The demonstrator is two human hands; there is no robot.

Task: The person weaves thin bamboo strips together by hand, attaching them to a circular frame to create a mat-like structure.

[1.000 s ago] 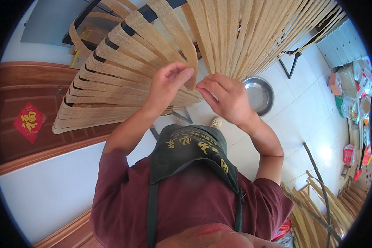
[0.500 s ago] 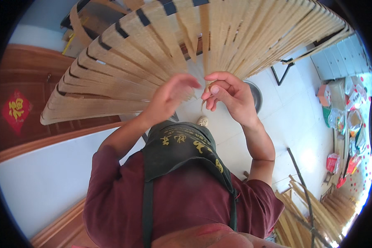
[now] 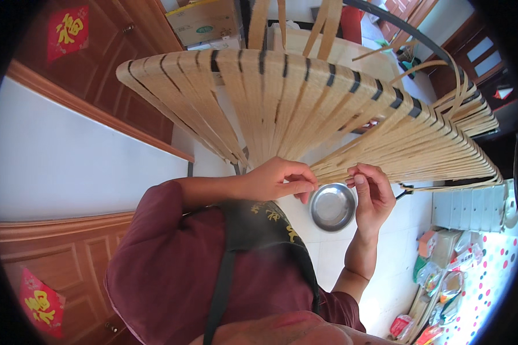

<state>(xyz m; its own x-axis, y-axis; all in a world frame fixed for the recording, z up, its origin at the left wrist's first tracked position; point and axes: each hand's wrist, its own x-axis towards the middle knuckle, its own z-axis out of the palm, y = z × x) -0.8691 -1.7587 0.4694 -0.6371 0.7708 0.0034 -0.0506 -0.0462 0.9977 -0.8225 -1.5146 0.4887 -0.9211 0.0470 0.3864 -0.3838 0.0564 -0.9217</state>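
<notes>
Many tan strips (image 3: 305,109) fan down from a curved black bar in front of me, drawing close together near my hands. At their lower ends is my left hand (image 3: 283,179), fingers curled and thumb laid toward the index finger. What it grips, if anything, is hidden. To its right, my right hand (image 3: 373,195) is raised with thumb and forefinger pinched at a thin tan strip beside the lower strips. A gap separates the two hands.
A round metal bowl (image 3: 332,207) sits on the floor below my hands. Brown wooden doors (image 3: 121,52) stand at the left. A cardboard box (image 3: 204,23) lies behind the strips, and bagged goods (image 3: 443,276) are at the lower right.
My view has turned, so the strips and bowl appear shifted. My hands are farther apart, and the left one is nearer the strips' lower ends. The right hand stays pinched.
</notes>
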